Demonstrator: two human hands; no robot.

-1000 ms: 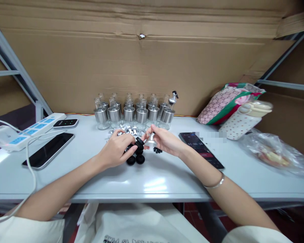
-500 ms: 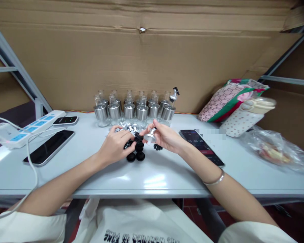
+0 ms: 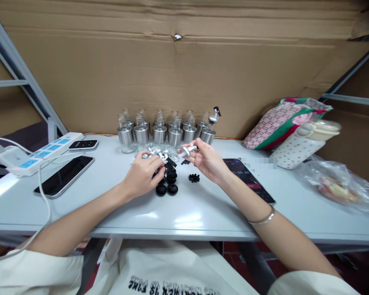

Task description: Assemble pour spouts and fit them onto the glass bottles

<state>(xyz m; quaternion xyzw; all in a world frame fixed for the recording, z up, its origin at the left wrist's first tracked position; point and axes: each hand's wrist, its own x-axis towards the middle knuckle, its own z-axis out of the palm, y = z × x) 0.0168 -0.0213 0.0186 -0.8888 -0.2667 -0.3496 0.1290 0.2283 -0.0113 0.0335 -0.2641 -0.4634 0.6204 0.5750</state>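
Observation:
My right hand [image 3: 208, 160] pinches a silver bottle pourer [image 3: 186, 152] with a pale stem that points left, above the table. My left hand [image 3: 144, 173] is closed, thumb and fingertips together at the heap of black parts; what they grip is hidden. By its fingertips is a small black flat piece [image 3: 171, 162]. Below it black ribbed stoppers [image 3: 171, 189] lie in a cluster. Loose silver pourer parts [image 3: 162, 154] are piled behind my left hand. Small black pieces [image 3: 194, 178] lie together below my right hand.
Several glass bottles with steel sleeves [image 3: 175, 136] stand in rows at the back; one on the right carries a fitted pourer [image 3: 214, 116]. On the left are a power strip [image 3: 53, 147] and a phone [image 3: 64, 176]. To the right are another phone [image 3: 249, 180] and a dotted tumbler [image 3: 297, 147].
My right hand has lifted the pourer slightly up and turned it so its stem points left. My left hand stays at the black parts. The camera view has shifted a little.

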